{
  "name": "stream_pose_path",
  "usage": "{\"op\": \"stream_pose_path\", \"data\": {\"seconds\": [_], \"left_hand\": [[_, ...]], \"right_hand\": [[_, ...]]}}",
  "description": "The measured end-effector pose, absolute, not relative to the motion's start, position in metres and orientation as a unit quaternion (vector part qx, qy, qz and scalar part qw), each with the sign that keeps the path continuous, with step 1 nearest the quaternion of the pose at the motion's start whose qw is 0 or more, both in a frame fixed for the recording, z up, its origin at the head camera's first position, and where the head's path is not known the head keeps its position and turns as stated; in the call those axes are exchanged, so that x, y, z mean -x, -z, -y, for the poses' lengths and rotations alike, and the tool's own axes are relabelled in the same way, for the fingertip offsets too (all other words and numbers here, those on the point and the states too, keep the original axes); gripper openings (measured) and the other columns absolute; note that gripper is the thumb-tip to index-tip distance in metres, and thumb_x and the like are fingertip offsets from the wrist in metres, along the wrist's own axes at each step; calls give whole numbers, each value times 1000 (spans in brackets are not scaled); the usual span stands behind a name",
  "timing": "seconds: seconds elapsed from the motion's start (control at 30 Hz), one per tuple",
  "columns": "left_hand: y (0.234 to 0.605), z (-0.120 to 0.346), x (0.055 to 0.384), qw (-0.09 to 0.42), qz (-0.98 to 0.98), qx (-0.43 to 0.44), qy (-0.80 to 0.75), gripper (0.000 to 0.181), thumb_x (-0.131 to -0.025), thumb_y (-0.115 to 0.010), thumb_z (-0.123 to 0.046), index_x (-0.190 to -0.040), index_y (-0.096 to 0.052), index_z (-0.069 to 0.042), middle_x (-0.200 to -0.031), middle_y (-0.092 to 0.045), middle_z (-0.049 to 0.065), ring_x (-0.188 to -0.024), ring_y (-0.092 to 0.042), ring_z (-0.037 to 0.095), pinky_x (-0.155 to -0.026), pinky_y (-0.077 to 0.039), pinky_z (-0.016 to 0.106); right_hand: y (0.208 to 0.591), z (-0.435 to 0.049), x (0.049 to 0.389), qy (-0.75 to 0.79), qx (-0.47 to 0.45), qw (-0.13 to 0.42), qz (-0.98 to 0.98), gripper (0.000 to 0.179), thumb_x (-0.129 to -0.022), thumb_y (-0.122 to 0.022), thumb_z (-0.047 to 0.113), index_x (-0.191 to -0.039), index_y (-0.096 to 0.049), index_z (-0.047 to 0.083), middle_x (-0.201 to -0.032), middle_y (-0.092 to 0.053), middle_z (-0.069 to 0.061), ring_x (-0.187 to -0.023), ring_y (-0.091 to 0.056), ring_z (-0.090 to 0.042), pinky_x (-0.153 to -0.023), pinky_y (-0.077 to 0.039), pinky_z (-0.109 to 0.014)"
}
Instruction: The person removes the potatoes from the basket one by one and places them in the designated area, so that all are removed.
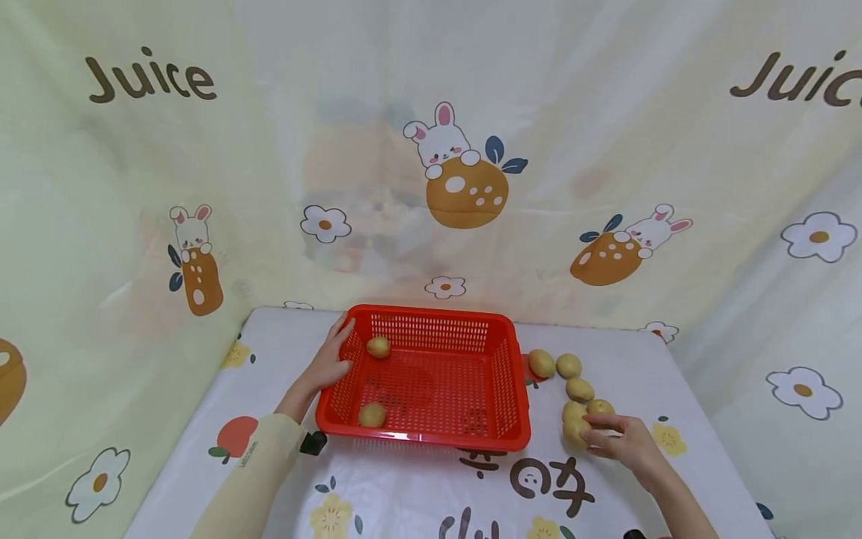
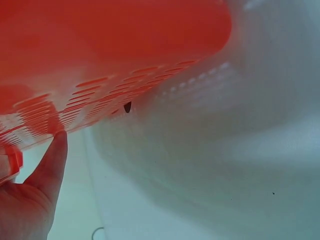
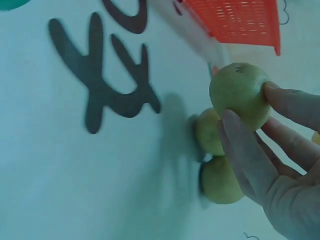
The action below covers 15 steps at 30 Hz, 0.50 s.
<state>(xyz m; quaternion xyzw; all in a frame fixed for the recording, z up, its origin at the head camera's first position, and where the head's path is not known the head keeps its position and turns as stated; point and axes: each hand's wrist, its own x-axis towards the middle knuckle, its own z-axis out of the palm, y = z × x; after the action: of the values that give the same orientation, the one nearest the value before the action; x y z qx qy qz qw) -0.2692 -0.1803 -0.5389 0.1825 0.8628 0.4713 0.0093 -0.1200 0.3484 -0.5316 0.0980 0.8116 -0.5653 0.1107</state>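
Note:
My left hand (image 1: 326,367) grips the left rim of a red plastic basket (image 1: 431,443), a finger touching its slotted side wall in the left wrist view. Two round yellow fruits lie inside along the basket's left side, a rear fruit (image 1: 378,346) and a front fruit (image 1: 372,415). To the right of the basket, my right hand (image 1: 622,442) pinches a round yellow fruit (image 3: 239,92) between thumb and fingers. The held fruit shows a small brown scar on top. Close behind it sit other fruits (image 3: 221,181) on the table.
A loose row of yellow fruits (image 1: 580,389) runs back along the basket's right side, up to a fruit (image 1: 541,363) near its rear corner. The white table (image 1: 404,494) wears a printed cloth. A patterned curtain (image 1: 377,150) hangs behind and at both sides.

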Motion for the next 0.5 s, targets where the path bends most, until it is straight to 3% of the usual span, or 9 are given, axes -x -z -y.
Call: {"op": "stream_pose_path", "data": {"seconds": [0.2,0.5], "left_hand": [[539,182,268,14,-866,-179,-466,85,-76,-52,10,-154,-20,4,-164,-2,16,-148,-8,37,-111,-25,58],[537,181,270,13,-861,-184,-474,85,-74,-51,10,-154,-21,5,-164,-2,17,-148,-7,38,-111,-25,57]], "right_hand": [[547,-346,117,527,-131,124,-831,45,-86,-71,6,-123,-59,-16,-111,-65,-19,-88,-68,-20,-74,-57,-35],[550,-345,122,499,-131,138,-845,46,-87,-71,10,-122,-57,-17,-112,-64,-22,-88,-66,-20,-74,-57,-35]]}}
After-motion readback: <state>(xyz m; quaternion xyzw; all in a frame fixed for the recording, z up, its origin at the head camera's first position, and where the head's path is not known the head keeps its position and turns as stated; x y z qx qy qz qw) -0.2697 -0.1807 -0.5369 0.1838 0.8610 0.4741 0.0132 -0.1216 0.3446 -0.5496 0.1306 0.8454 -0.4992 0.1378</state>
